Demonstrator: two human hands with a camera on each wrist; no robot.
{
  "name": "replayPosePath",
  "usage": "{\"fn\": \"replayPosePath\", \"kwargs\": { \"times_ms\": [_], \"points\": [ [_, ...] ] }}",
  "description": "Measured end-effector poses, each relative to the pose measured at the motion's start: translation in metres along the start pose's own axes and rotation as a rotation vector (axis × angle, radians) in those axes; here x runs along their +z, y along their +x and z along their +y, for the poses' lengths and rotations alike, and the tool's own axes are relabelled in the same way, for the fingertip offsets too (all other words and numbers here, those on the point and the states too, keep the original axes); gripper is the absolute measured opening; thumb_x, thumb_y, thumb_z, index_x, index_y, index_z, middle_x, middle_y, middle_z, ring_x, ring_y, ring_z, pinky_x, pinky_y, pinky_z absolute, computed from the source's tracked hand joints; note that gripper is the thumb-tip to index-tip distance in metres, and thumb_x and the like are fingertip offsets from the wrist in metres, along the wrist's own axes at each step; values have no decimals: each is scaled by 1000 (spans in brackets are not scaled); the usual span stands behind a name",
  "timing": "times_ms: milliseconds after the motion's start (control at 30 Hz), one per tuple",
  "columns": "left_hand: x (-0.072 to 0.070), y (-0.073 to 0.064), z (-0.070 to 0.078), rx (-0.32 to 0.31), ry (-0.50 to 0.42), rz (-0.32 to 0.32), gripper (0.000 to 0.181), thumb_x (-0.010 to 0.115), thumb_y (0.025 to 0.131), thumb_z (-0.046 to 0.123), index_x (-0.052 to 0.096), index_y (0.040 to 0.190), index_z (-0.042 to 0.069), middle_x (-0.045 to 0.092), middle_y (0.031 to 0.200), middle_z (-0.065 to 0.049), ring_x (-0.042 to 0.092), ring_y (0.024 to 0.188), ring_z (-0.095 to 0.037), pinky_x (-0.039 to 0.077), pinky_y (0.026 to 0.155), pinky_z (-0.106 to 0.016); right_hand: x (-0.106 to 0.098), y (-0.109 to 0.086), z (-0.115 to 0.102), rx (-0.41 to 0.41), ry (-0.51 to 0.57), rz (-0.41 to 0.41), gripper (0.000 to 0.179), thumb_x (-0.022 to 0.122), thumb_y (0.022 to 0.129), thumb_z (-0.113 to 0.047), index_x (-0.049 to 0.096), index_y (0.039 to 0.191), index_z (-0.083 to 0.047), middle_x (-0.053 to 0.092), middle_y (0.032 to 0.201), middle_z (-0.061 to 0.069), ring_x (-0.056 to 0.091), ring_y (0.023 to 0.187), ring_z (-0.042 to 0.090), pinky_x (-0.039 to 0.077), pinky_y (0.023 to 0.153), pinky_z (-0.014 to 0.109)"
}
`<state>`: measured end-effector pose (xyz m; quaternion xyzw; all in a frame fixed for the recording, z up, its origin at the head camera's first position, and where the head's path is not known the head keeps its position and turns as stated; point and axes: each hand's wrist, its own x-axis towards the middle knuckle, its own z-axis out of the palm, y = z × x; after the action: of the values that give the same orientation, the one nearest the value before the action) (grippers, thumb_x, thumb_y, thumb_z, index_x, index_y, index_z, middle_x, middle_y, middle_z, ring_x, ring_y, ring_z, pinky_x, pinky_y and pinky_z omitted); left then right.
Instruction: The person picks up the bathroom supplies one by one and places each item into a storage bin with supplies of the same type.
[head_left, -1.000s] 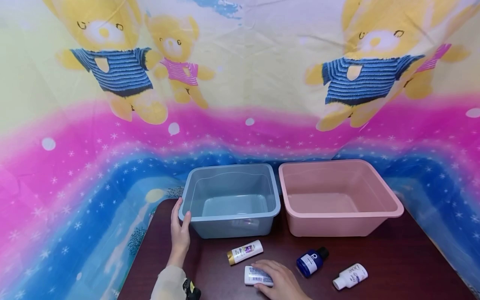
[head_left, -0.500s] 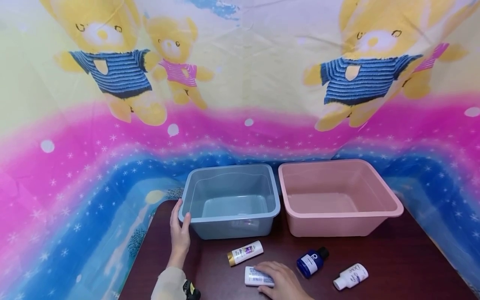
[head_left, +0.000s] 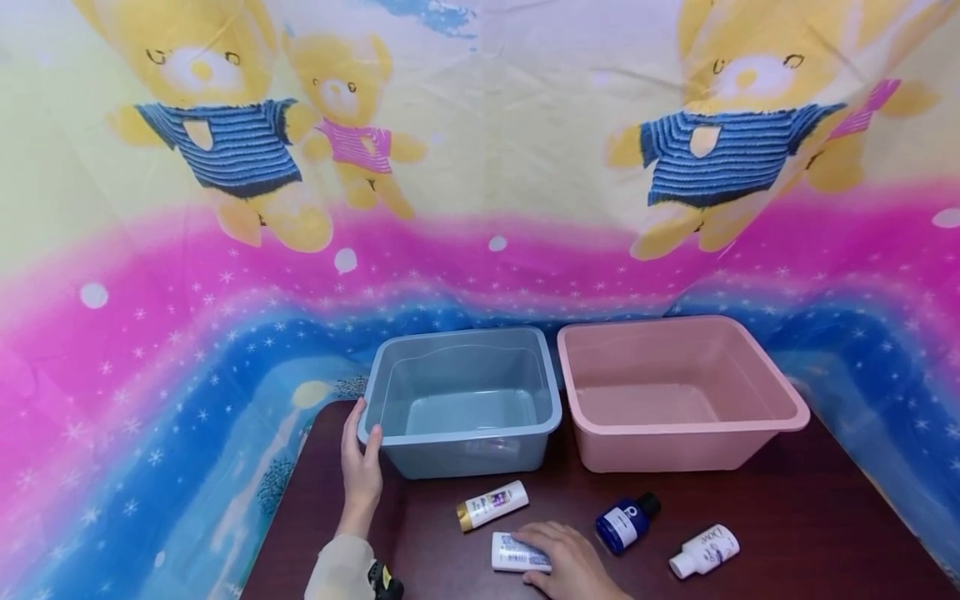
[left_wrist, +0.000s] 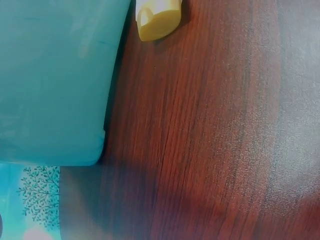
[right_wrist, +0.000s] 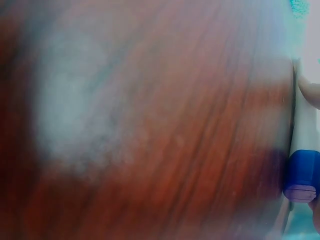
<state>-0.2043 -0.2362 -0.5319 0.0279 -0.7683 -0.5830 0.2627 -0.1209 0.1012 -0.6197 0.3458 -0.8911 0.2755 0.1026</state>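
Note:
In the head view my left hand (head_left: 360, 475) touches the front left corner of a blue-grey plastic basin (head_left: 476, 454), fingers along its side and thumb at the front rim. My right hand (head_left: 566, 562) holds a white bottle (head_left: 512, 552) with a printed label, lying on the table, fingers over its top and thumb on the near side. At the edge of the right wrist view, its blue cap (right_wrist: 301, 172) shows beside part of the hand. Just behind lies a white bottle with a gold cap (head_left: 492, 505); the left wrist view catches its gold cap (left_wrist: 160, 22).
A pink basin (head_left: 678, 450) stands right of the blue-grey one. On the dark wood table (head_left: 427, 567), a dark blue bottle with a black cap (head_left: 624, 525) and a white Dove bottle (head_left: 707, 552) lie to the right. A bear-print cloth (head_left: 480, 267) hangs behind.

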Motion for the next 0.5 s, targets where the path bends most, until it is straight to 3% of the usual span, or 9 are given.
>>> {"fn": "replayPosePath", "kwargs": {
  "times_ms": [333, 500],
  "points": [
    [-8, 2, 5, -98, 41, -71, 56, 55, 102, 26, 35, 154, 16, 31, 158, -7, 20, 146, -29, 15, 114, -60, -2, 0, -2, -24, 0, 17, 53, 86, 73, -29, 69, 123, -19, 66, 118, -9, 61, 104, 11, 51, 83, 38],
    [-12, 4, 10, -131, -26, -118, 59, 55, 102, 20, 31, 155, 13, 26, 160, -9, 18, 147, -28, 15, 116, -56, -4, 0, -4, -41, -10, 60, 53, 88, 71, -28, 71, 120, -18, 67, 116, -9, 62, 103, 11, 51, 82, 37]
  ]
}}
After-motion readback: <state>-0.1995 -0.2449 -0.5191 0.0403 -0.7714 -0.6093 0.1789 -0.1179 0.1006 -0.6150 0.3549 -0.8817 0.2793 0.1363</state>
